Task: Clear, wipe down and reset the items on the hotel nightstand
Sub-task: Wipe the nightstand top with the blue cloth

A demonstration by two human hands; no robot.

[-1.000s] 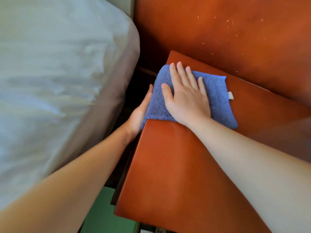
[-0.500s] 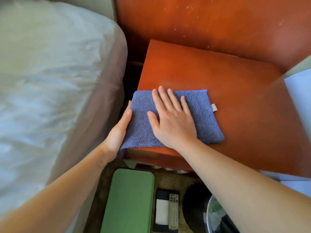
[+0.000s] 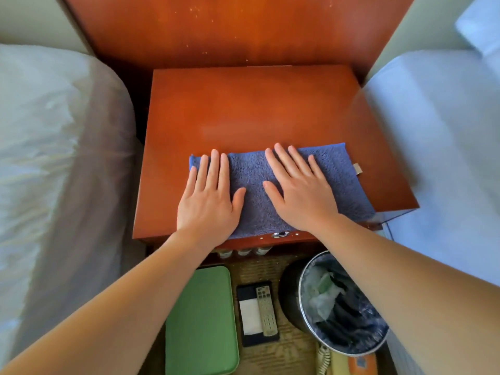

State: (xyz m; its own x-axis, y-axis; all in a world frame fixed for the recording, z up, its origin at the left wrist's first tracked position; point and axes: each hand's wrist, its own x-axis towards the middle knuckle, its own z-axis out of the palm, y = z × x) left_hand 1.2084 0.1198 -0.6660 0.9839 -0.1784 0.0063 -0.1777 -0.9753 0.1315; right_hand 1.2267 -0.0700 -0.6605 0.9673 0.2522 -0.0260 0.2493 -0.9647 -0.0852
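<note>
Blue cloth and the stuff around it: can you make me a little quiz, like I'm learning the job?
1. True or false: the left hand and right hand both rest with straight fingers on the blue cloth.
2. Where is the remote? A) on the nightstand B) in a black tray on the floor C) on a bed
3. Missing word: the bin stands to the ___ of that tray.
Key: 1 true; 2 B; 3 right.

Remote buttons too small to read; bin rim partly behind forearm.
</note>
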